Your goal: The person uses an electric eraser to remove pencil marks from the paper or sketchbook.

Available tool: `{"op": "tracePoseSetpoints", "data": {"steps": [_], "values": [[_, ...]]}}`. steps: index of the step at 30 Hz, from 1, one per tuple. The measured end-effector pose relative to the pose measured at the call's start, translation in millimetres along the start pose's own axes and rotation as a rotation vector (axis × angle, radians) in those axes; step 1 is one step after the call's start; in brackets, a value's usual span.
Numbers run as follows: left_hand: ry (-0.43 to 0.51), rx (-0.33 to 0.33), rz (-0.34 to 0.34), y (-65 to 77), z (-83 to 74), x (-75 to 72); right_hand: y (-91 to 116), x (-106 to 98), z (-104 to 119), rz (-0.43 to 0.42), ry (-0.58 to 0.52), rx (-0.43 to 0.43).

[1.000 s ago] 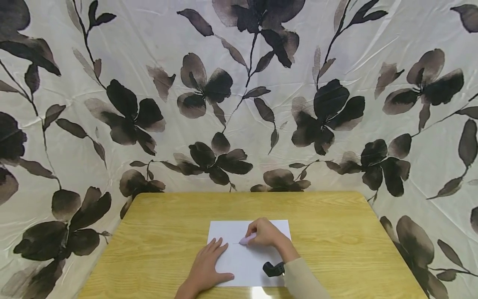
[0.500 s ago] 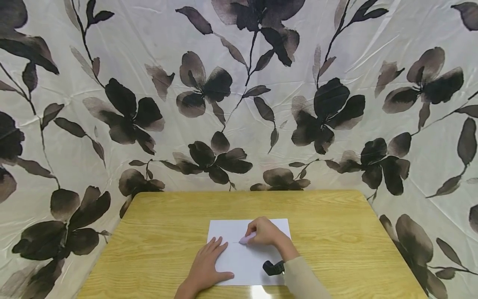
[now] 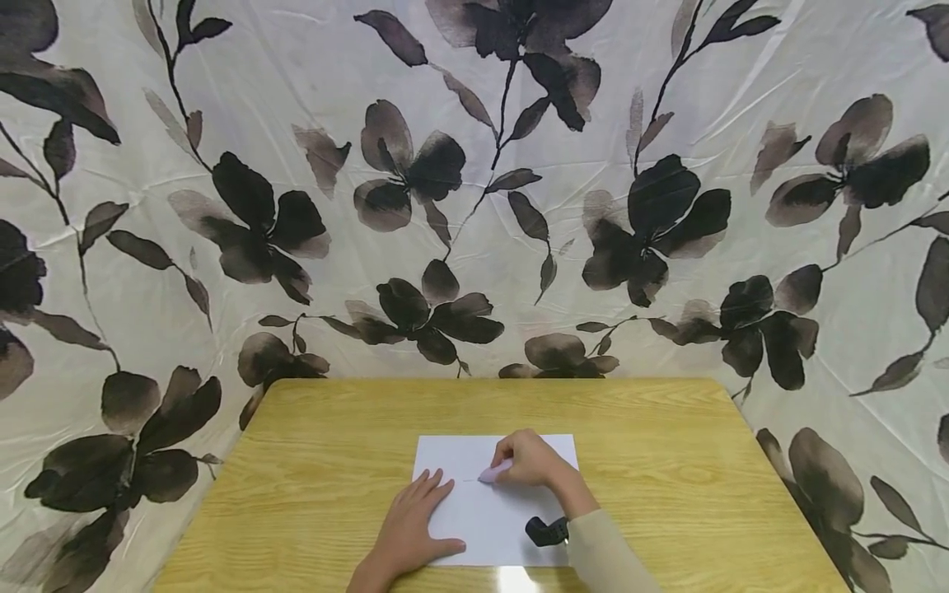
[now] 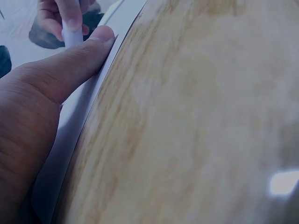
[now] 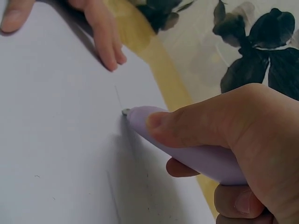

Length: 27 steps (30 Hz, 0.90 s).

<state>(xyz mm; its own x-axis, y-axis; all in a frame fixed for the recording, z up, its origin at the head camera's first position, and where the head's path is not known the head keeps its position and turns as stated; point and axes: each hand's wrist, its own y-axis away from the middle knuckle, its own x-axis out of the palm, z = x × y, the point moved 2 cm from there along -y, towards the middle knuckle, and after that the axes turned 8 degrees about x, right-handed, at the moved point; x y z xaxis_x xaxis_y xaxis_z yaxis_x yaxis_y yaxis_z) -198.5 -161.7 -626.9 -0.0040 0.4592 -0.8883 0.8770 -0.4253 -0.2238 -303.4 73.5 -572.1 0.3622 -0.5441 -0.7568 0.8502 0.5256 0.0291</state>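
Observation:
A white sheet of paper (image 3: 489,531) lies on the wooden table. My left hand (image 3: 410,520) rests on its left side with fingers spread, and the thumb (image 4: 79,63) presses near the front edge. My right hand (image 3: 532,461) grips a lavender pen-style cutter (image 5: 201,161) with a short metal tip, held slanted. The thumb lies along its upper side and the fingers curl beneath. The tip touches the sheet at the end of a thin line (image 3: 469,480) near the upper middle. Whether this line is a slit or a mark I cannot tell.
The wooden table (image 3: 667,461) extends around the sheet. Behind it hangs a white cloth (image 3: 549,272) with dark flowers. A black device (image 3: 544,532) is strapped at my right wrist, above the sheet's lower right part. Light reflects at the table's front.
The cutter's tip has shifted slightly to the right with my right hand, and the thin line behind it looks slightly longer. My left hand and the sheet stay in place.

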Motion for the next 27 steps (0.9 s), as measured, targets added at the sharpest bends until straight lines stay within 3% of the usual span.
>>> {"op": "tracePoseSetpoints", "data": {"steps": [10,18,27], "values": [[-0.018,-0.003,-0.006,0.6,2.7,4.4,4.8,-2.5,-4.2,-0.012,0.004,0.045],[-0.016,0.019,-0.029,-0.3,0.4,2.0,3.7,-2.7,0.0,0.001,-0.014,0.020],[-0.007,-0.013,0.012,0.5,-0.4,1.0,-2.7,2.8,2.3,0.007,-0.012,0.019]]}}
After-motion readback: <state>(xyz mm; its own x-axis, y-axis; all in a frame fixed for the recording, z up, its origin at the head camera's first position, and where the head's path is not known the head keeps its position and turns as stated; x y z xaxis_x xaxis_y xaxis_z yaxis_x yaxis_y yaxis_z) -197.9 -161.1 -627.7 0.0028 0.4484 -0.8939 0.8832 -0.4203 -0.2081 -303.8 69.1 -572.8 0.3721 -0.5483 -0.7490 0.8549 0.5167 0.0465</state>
